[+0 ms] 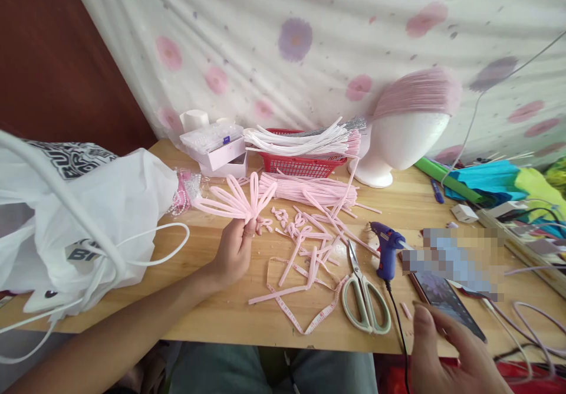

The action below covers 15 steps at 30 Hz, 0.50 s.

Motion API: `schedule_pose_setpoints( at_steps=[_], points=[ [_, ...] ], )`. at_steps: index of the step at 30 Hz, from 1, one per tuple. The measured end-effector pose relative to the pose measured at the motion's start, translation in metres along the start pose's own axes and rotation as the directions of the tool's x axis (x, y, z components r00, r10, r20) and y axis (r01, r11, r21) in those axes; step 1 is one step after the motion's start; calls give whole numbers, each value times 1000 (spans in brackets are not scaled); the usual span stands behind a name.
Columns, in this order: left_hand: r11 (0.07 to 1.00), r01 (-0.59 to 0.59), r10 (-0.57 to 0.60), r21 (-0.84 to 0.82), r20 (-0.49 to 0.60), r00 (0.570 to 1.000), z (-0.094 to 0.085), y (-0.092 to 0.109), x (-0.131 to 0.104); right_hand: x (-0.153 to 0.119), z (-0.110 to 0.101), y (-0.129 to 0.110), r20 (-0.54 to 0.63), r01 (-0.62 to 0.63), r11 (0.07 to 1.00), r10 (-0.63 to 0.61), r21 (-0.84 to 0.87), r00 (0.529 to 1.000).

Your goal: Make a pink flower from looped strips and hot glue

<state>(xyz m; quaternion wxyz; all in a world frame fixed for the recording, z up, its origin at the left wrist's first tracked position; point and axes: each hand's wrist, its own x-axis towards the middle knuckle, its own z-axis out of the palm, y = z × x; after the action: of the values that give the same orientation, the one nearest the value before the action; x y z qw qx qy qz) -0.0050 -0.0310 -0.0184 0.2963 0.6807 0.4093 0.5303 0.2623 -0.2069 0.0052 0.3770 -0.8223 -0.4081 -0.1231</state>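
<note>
1. White plastic bag (152, 181) with a cable before it: about 9 o'clock from the left hand (233, 251) (clock read from that hand, 12 straight ahead)
2. Red basket (296, 167) loaded with white stems (300, 144) at 1; pink stem bundle (305, 190) and foam head (409, 140) at 2
3. Pink offcuts (305, 232) and glue gun (388, 249) at 3, tape measure (325, 317) and scissors (365, 302) at 4, all cluttering the wood between the hands
4. Pink looped piece (250, 208): above the table's left half, pinched at its gathered base by the left thumb and fingers
5. Its loops fan from 9 round to 1, pointing overall towards 11; the longest span runs roughly 9 to 3
6. Right hand (453, 350) at 4, thumb and forefinger close together; whether they grip anything, I cannot tell
</note>
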Motion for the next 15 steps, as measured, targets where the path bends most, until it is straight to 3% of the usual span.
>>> schedule_pose_setpoints(
  at_steps=[2,4,10,15],
  points=[
    [1000,-5,5,11,3,1000,0,0,0,18,7,4,99,-107,989,117,-97,988],
    [1000,-10,10,17,15,1000,-1,1,-1,39,18,5,173,-141,984,157,-106,972],
    [999,-14,13,33,15,1000,-1,1,-2,85,52,-7,404,-80,966,176,-244,898],
    [999,-16,15,46,17,1000,-1,0,-2,91,67,-9,438,-25,951,164,-308,884]
  ],
)
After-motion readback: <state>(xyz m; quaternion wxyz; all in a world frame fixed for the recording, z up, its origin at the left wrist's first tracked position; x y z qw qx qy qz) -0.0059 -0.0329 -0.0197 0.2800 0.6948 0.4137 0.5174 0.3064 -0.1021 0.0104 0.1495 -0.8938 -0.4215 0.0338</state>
